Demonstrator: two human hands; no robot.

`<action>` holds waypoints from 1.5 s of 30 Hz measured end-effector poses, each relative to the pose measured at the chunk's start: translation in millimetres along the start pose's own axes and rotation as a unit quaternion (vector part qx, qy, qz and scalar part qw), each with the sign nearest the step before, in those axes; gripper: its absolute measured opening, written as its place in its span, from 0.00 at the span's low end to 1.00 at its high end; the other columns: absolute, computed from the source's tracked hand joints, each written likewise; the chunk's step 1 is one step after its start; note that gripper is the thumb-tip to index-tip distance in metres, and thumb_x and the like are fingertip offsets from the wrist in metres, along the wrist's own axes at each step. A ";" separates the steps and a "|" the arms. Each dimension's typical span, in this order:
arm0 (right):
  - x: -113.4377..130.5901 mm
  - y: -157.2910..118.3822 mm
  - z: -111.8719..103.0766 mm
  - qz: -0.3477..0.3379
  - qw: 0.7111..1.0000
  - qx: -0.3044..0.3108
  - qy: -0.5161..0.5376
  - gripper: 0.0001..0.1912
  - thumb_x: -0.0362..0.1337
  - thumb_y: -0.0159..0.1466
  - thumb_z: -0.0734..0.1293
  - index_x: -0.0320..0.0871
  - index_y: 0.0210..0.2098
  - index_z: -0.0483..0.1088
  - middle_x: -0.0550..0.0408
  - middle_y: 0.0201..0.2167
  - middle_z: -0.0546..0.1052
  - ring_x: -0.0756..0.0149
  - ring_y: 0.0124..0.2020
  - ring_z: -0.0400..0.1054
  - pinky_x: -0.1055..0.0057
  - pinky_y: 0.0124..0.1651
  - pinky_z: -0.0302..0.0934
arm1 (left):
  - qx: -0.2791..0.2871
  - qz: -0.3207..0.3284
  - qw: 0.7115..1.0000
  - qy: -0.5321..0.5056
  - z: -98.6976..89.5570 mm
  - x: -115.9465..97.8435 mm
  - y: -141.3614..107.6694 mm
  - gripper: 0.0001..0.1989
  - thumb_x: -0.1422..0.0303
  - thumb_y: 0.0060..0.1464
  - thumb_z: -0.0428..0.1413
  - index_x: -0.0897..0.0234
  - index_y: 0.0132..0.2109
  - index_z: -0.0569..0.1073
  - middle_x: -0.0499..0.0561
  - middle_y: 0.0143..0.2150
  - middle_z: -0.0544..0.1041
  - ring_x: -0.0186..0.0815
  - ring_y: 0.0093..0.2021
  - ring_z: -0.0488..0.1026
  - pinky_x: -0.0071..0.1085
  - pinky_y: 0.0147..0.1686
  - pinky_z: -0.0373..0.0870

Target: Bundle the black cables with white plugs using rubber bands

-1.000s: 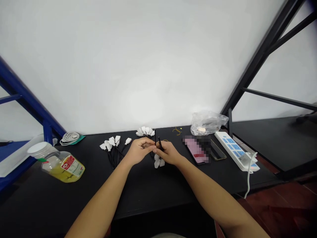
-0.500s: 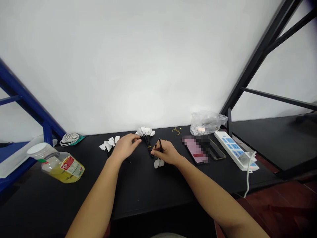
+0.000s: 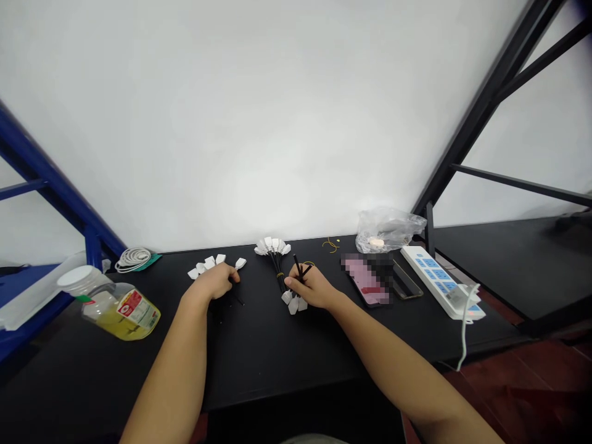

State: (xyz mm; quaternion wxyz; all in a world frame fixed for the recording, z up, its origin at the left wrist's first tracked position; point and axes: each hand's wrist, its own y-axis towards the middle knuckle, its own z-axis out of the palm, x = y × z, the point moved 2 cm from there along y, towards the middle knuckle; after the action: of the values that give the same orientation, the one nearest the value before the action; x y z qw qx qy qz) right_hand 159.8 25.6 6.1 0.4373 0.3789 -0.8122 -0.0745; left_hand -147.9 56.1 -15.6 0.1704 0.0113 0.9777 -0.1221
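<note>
My right hand is closed round several thin black stems, whose white tips stick out below the fingers. A yellow rubber band shows beside its knuckles. Just left of it lies a bundle of black stems with white tips, tied with a yellowish band. My left hand reaches down over loose white-tipped stems at the left, its fingers bent close to one with a separate white tip. Whether it grips a stem is hidden.
A jar of yellow liquid and a coiled white cable are at the left. A phone, a clear case, a plastic bag and a power strip lie at the right. Yellow bands lie near the wall.
My left hand has moved left and down onto the loose stems. My right hand stays near its place, with another white tip now showing below it and its stems fanned differently.
</note>
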 end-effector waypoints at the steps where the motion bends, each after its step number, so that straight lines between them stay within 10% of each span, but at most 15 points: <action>1: 0.3 0.1 -0.3 0.004 1.000 0.003 -0.001 0.17 0.46 0.71 0.61 0.44 0.29 0.63 0.58 0.25 0.68 0.69 0.27 0.61 0.72 0.32 0.54 | 0.000 0.000 1.000 0.001 -1.1 0.5 -0.8 0.19 0.78 0.42 0.57 0.54 0.40 0.82 0.53 0.44 0.80 0.45 0.44 0.77 0.35 0.44 0.68; 13: 6.4 2.5 -3.4 0.014 1.000 0.020 -0.017 0.21 0.50 0.71 0.60 0.43 0.27 0.64 0.56 0.24 0.71 0.69 0.27 0.64 0.73 0.33 0.54 | -0.012 0.012 1.000 0.024 -0.4 -19.9 -6.9 0.06 0.71 0.49 0.59 0.57 0.33 0.80 0.52 0.38 0.78 0.42 0.38 0.76 0.32 0.38 0.66; 18: 6.1 2.4 -3.8 0.022 0.999 0.019 -0.018 0.19 0.48 0.71 0.61 0.42 0.30 0.68 0.56 0.25 0.73 0.69 0.28 0.66 0.73 0.34 0.56 | -0.111 0.087 0.990 -0.012 -8.3 -39.8 -14.1 0.05 0.68 0.56 0.55 0.60 0.36 0.76 0.53 0.44 0.75 0.39 0.39 0.74 0.32 0.40 0.66; 23: 7.3 1.7 -2.6 0.017 1.000 0.017 -0.012 0.14 0.44 0.72 0.60 0.43 0.38 0.72 0.56 0.29 0.75 0.68 0.31 0.68 0.72 0.37 0.58 | -0.180 0.156 0.952 -0.190 -17.7 -73.0 -29.8 0.10 0.59 0.60 0.53 0.60 0.39 0.71 0.45 0.30 0.72 0.34 0.29 0.68 0.29 0.32 0.63; 31: 3.8 2.1 -2.0 0.017 1.000 0.007 -0.007 0.16 0.47 0.72 0.60 0.43 0.35 0.70 0.56 0.28 0.74 0.68 0.30 0.67 0.72 0.35 0.59 | -0.041 0.235 0.876 -0.420 16.6 -124.4 -36.4 0.12 0.58 0.55 0.61 0.64 0.37 0.74 0.48 0.27 0.76 0.33 0.29 0.73 0.29 0.32 0.68; 45: 3.7 1.4 0.2 0.010 1.000 0.008 0.002 0.14 0.47 0.68 0.66 0.43 0.33 0.71 0.57 0.26 0.74 0.69 0.28 0.67 0.73 0.33 0.58 | 0.046 0.205 0.854 -0.475 17.8 -115.8 -32.3 0.14 0.60 0.48 0.67 0.66 0.35 0.76 0.51 0.27 0.80 0.36 0.30 0.79 0.31 0.33 0.75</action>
State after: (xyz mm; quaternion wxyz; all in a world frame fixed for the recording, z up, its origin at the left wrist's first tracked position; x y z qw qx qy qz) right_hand 157.7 24.0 9.1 0.4364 0.3738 -0.8160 -0.0632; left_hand -35.0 22.7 14.6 0.6345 0.1601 0.7466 -0.1200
